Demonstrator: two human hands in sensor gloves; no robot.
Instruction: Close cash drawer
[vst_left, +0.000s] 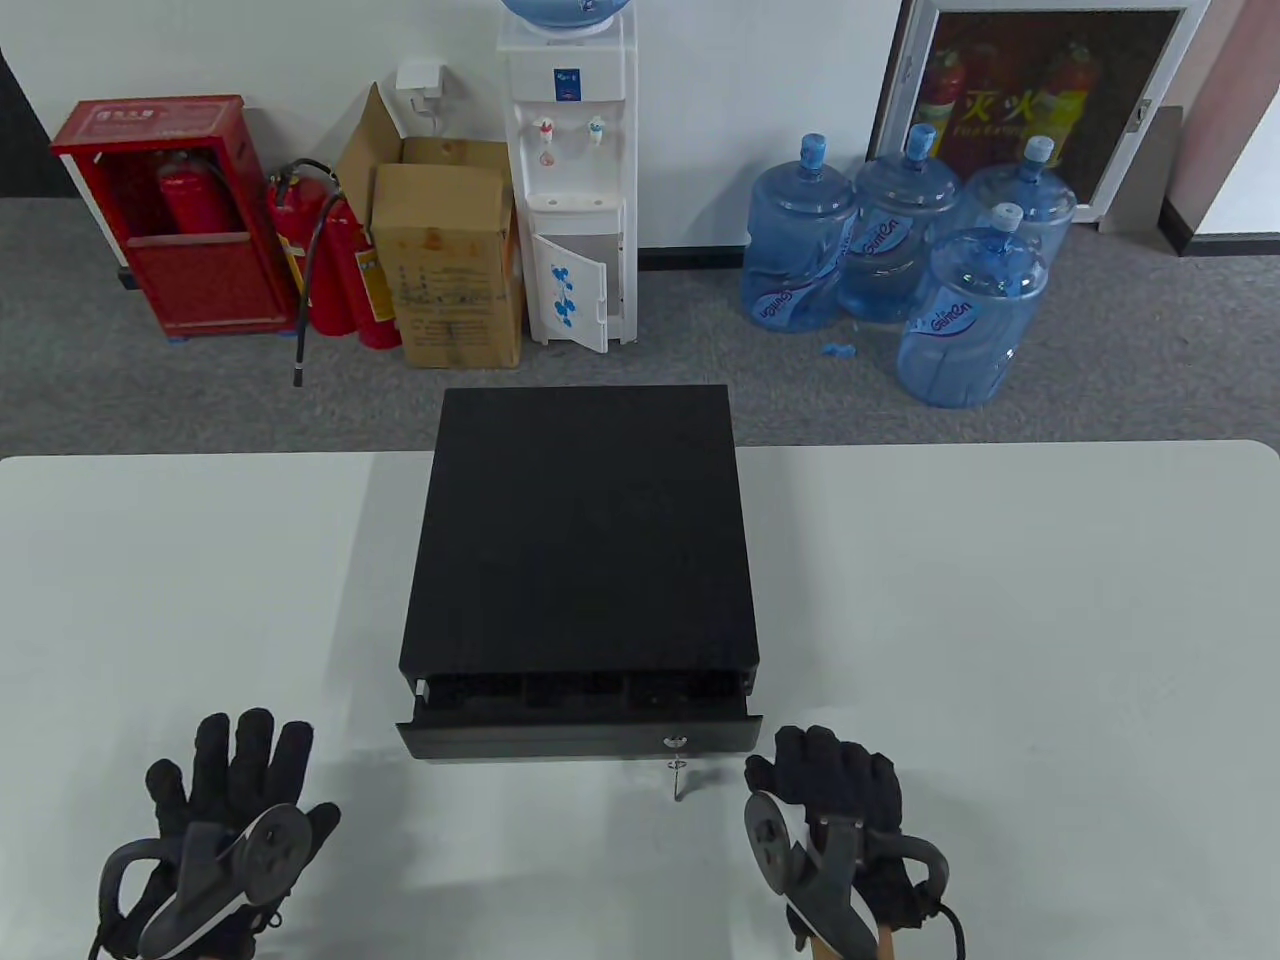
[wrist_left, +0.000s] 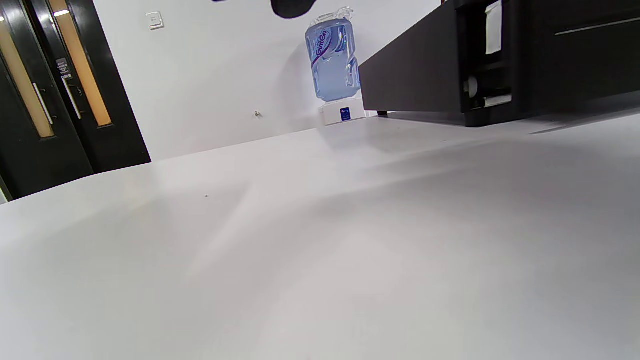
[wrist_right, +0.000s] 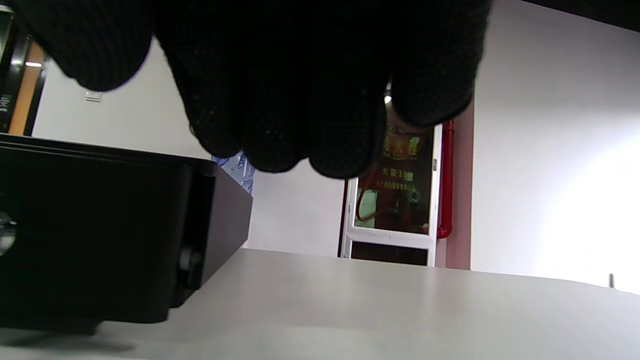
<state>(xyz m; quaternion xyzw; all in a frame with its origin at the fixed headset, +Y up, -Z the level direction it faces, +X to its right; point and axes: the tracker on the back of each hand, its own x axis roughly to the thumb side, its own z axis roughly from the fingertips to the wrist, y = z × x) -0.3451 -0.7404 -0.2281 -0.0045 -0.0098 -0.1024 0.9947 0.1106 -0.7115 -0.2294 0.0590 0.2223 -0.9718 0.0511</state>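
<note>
A black cash drawer box (vst_left: 580, 530) sits on the middle of the white table (vst_left: 1000, 620). Its drawer (vst_left: 578, 737) sticks out a little at the front, showing dark compartments. A key (vst_left: 680, 775) hangs from the lock in the drawer front. My left hand (vst_left: 235, 765) lies flat on the table to the left of the drawer, fingers spread, holding nothing. My right hand (vst_left: 835, 770) rests just right of the drawer's front corner, fingers curled, touching nothing I can see. The drawer's side shows in the left wrist view (wrist_left: 480, 65) and in the right wrist view (wrist_right: 100, 235).
Beyond the table's far edge stand a water dispenser (vst_left: 570, 170), a cardboard box (vst_left: 450, 260), fire extinguishers (vst_left: 335, 260) and several blue water bottles (vst_left: 900, 250) on the floor.
</note>
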